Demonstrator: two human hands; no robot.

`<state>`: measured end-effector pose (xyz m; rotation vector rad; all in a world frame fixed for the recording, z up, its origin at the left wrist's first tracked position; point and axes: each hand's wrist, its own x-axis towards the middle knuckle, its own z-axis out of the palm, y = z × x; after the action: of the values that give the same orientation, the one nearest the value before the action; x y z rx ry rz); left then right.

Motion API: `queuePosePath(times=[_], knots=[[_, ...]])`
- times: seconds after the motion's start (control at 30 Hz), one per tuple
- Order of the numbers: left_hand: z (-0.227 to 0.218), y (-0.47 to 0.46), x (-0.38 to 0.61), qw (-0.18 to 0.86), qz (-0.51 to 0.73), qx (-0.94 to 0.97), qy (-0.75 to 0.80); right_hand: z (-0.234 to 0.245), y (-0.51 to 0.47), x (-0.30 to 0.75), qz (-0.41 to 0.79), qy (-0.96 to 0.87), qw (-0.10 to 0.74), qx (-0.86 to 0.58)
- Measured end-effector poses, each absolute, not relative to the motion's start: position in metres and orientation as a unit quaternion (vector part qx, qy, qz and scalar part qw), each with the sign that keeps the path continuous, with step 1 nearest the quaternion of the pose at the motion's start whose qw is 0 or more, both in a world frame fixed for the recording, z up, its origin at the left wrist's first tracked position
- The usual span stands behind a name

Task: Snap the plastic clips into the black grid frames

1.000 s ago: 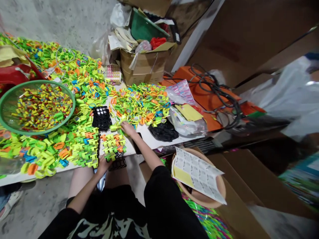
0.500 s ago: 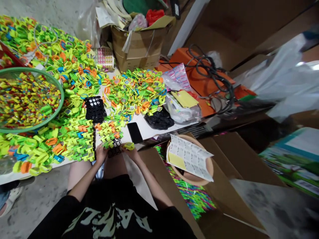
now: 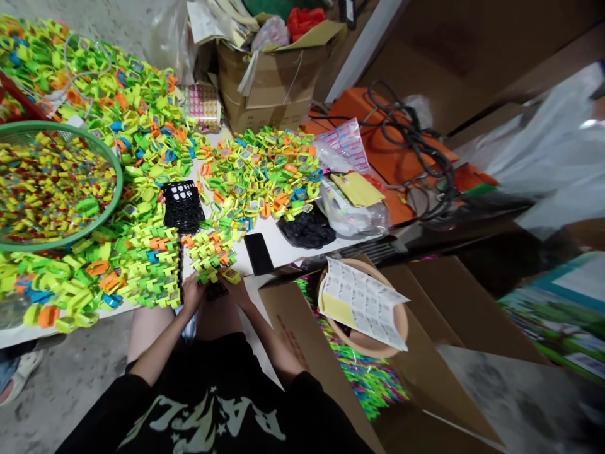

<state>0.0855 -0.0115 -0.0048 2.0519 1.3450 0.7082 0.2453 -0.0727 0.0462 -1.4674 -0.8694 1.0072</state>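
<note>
My right hand (image 3: 236,291) pinches a yellow toy watch (image 3: 231,275) at the near right corner of a black lattice tray (image 3: 216,291). Rows of green, yellow and orange toy watches (image 3: 210,252) sit in that tray. My left hand (image 3: 192,293) is closed on the tray's near left edge; its fingertips are partly hidden. Left of it stands a filled block of toy watches (image 3: 154,265) in close rows. Just beyond lie stacked black lattice trays (image 3: 183,208).
Loose toy watches (image 3: 265,170) are heaped over the table. A green basket (image 3: 118,183) of small yellow and red pieces is at left. A phone (image 3: 259,253) and black plastic bag (image 3: 307,228) lie to the right. Below, a round tub (image 3: 401,321) holding paper sits over an open carton.
My right hand has moved left with the yellow toy watch, from beside the tray to over its near corner. My left hand stays at the tray's edge. The view has shifted slightly.
</note>
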Motion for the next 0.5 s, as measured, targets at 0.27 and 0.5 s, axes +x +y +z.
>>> queuePosePath(times=[0.27,0.5], knots=[[-0.007,-0.011,0.086,0.287,0.253,0.768,0.513,0.048,-0.071,0.248,0.435,-0.406,0.521,-0.612],[-0.002,-0.011,0.086,0.294,0.259,0.776,0.495,0.069,-0.061,0.253,0.396,-0.524,0.431,-0.619]])
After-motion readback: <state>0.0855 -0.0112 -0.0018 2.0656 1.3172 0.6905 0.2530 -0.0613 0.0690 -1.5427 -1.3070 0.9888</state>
